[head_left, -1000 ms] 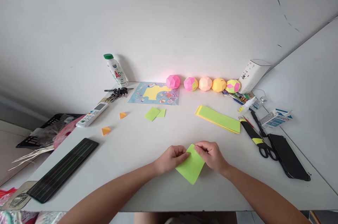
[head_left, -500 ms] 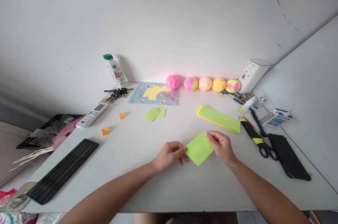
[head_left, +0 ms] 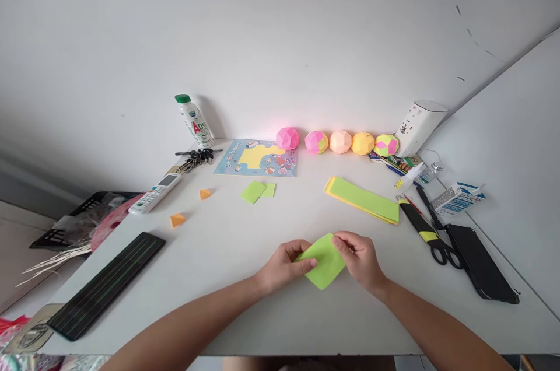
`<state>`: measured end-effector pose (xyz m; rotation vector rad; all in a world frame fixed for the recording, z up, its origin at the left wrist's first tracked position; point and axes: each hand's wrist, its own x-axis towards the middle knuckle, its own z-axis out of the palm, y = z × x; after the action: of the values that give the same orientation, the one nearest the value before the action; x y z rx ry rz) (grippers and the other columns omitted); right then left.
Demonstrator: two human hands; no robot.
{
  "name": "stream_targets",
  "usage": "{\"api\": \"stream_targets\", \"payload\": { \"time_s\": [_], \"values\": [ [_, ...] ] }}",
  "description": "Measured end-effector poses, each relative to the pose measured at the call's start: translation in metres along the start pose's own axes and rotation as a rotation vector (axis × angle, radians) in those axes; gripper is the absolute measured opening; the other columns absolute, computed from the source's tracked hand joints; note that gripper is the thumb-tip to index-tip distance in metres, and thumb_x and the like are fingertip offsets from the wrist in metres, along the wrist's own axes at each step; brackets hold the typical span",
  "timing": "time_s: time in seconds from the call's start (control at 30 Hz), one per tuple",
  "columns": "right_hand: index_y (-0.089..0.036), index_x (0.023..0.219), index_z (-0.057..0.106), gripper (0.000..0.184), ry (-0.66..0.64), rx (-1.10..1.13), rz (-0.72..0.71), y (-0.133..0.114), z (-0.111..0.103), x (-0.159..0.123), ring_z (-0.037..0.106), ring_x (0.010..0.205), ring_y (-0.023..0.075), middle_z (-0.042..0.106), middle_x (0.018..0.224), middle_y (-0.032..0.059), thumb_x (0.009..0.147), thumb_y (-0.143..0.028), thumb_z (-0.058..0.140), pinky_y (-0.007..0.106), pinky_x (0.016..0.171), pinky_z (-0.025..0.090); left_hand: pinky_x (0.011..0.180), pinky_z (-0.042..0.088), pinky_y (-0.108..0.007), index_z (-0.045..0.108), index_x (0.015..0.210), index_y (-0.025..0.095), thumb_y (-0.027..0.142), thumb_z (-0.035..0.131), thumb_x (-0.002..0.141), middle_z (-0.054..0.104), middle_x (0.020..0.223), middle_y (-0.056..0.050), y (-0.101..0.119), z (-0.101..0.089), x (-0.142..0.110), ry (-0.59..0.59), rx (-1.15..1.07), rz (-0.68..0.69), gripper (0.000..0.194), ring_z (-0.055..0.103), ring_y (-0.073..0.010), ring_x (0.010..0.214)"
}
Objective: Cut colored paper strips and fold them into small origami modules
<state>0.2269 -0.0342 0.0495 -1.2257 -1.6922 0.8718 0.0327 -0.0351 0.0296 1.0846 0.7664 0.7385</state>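
A square of green paper [head_left: 324, 266] is held between both hands above the front of the white table, one corner pointing down toward me. My left hand [head_left: 291, 265] grips its left corner, thumb on top and fingers behind. At the upper right corner, my right hand [head_left: 356, 254] pinches the paper between thumb and fingers. Farther back lie two smaller green paper pieces [head_left: 254, 191], overlapping. A stack of green and yellow paper strips [head_left: 365, 199] rests to the right. Two small folded orange paper pieces [head_left: 177, 220] sit on the left.
Several faceted paper balls [head_left: 340, 142] line the wall. Scissors [head_left: 445, 254], a utility knife [head_left: 417, 218] and a black phone [head_left: 483, 263] lie right. A remote control [head_left: 155, 193], keys [head_left: 199, 157], a bottle [head_left: 195, 121] and a dark striped slab [head_left: 107, 283] are left.
Both hands have drawn the green paper slightly toward me and to the left. My left thumb now reaches farther over the sheet, which looks slightly bent.
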Motion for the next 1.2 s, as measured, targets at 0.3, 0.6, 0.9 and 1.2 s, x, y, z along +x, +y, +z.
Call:
{"api": "stream_targets", "payload": {
  "time_s": [0.3, 0.6, 0.9, 1.2],
  "values": [
    [-0.018, 0.062, 0.050, 0.031, 0.098, -0.047, -0.025, 0.004, -0.006, 0.003, 0.024, 0.049, 0.0099, 0.028, 0.054, -0.0033, 0.086, -0.037, 0.047, 0.024, 0.042, 0.023, 0.061, 0.041, -0.026, 0.060, 0.061, 0.014, 0.046, 0.067, 0.069, 0.060, 0.063, -0.001, -0.003, 0.001, 0.003, 0.086, 0.059, -0.051, 0.034, 0.054, -0.0132, 0.062],
    [-0.018, 0.067, 0.058, 0.029, 0.310, -0.091, 0.010, 0.016, -0.028, 0.015, 0.032, 0.051, 0.0117, 0.033, 0.054, -0.0024, 0.084, -0.040, 0.051, 0.024, 0.045, 0.030, 0.071, 0.047, -0.031, 0.060, 0.066, 0.015, 0.040, 0.064, 0.073, 0.065, 0.070, -0.004, 0.000, -0.004, 0.004, 0.190, 0.068, -0.010, 0.026, 0.059, -0.0150, 0.068],
    [-0.017, 0.066, 0.053, 0.027, 0.105, -0.057, -0.064, 0.005, -0.001, -0.002, 0.026, 0.048, 0.0093, 0.031, 0.053, -0.0035, 0.086, -0.034, 0.048, 0.023, 0.042, 0.025, 0.066, 0.044, -0.027, 0.064, 0.082, 0.012, 0.043, 0.068, 0.069, 0.062, 0.073, -0.003, -0.005, 0.006, -0.001, -0.038, -0.026, -0.037, 0.034, 0.056, -0.0151, 0.070],
    [-0.017, 0.067, 0.051, 0.024, 0.216, -0.078, -0.044, 0.008, -0.008, 0.002, 0.023, 0.049, 0.0092, 0.026, 0.055, -0.0043, 0.086, -0.032, 0.049, 0.023, 0.043, 0.023, 0.067, 0.045, -0.028, 0.067, 0.068, 0.012, 0.037, 0.070, 0.068, 0.068, 0.073, -0.005, -0.004, 0.003, 0.002, 0.033, -0.051, -0.045, 0.025, 0.059, -0.0159, 0.069]
  ]
}}
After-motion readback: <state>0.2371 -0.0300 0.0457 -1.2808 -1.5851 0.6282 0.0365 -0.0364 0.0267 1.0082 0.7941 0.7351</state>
